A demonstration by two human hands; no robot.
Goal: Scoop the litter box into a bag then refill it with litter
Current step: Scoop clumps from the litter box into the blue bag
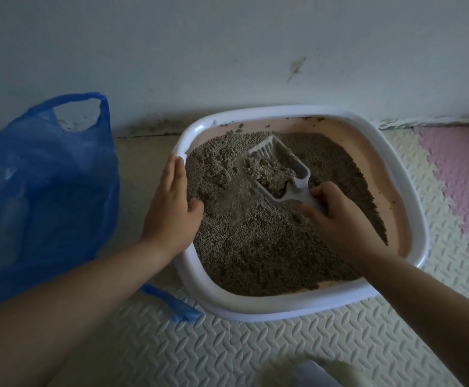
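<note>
A white-rimmed, pink-walled litter box [412,196] sits on the floor against the wall, holding grey-brown litter [255,247]. My right hand [339,219] grips the handle of a white slotted scoop [280,152], which is loaded with a clump of litter and held just above the litter surface. My left hand [172,208] lies flat on the box's left rim, fingers together, thumb touching the litter. A blue plastic bag [40,191] stands open at the left, beside the box.
The wall [227,51] rises directly behind the box. Textured foam mats [255,350] cover the floor, cream in front and pink at the right. A blurred pale object [308,372] shows at the bottom edge.
</note>
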